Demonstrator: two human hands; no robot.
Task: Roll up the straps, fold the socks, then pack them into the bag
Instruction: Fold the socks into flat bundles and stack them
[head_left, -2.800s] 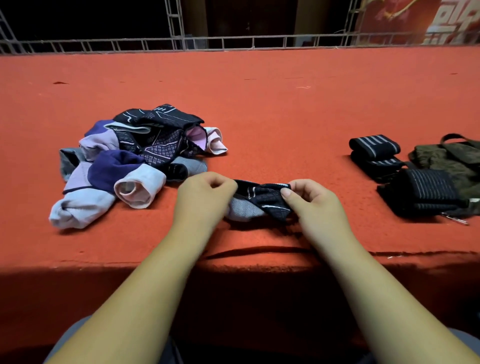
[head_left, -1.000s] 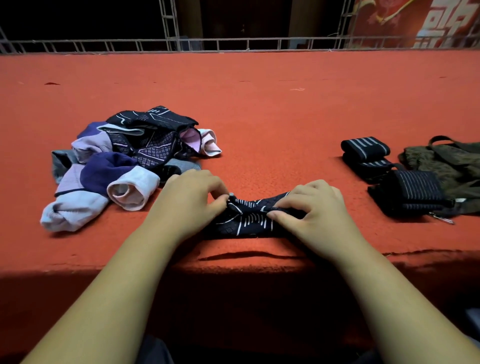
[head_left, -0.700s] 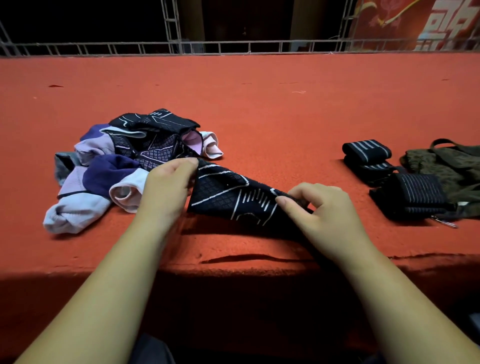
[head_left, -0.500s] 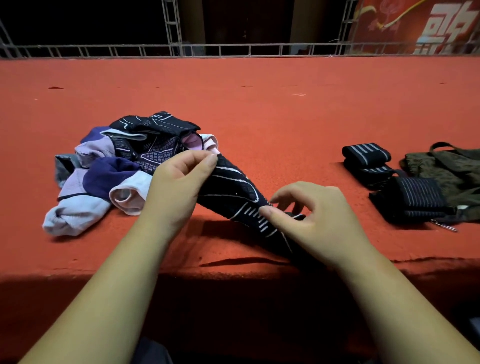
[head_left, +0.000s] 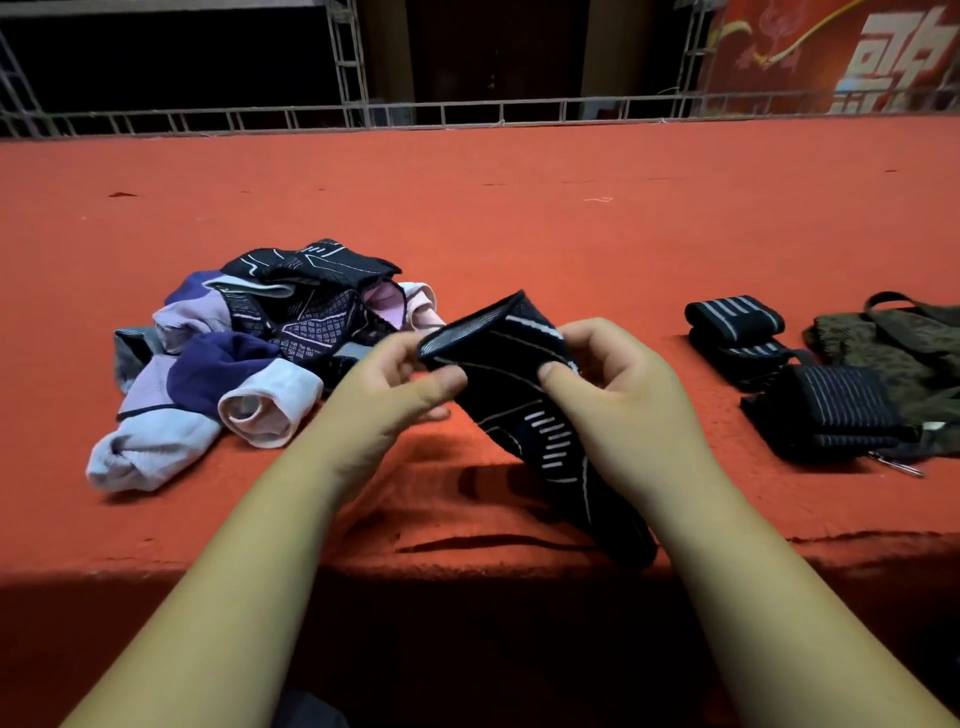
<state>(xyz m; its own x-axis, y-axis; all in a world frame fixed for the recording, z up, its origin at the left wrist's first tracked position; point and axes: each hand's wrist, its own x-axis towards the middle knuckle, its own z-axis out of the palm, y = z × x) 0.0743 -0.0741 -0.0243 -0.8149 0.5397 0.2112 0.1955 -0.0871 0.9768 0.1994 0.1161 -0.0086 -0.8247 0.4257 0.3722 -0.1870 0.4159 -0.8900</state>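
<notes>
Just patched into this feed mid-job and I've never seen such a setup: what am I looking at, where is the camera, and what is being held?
No machine here: a person works with two bare hands, and the one picture comes from a camera worn on their head, looking forward and down. The left hand and right hand both grip a black sock with white lines, its cuff end raised above the red carpeted surface. On the left lies a loose pile of socks. On the right sit rolled black striped straps, next to an olive bag.
</notes>
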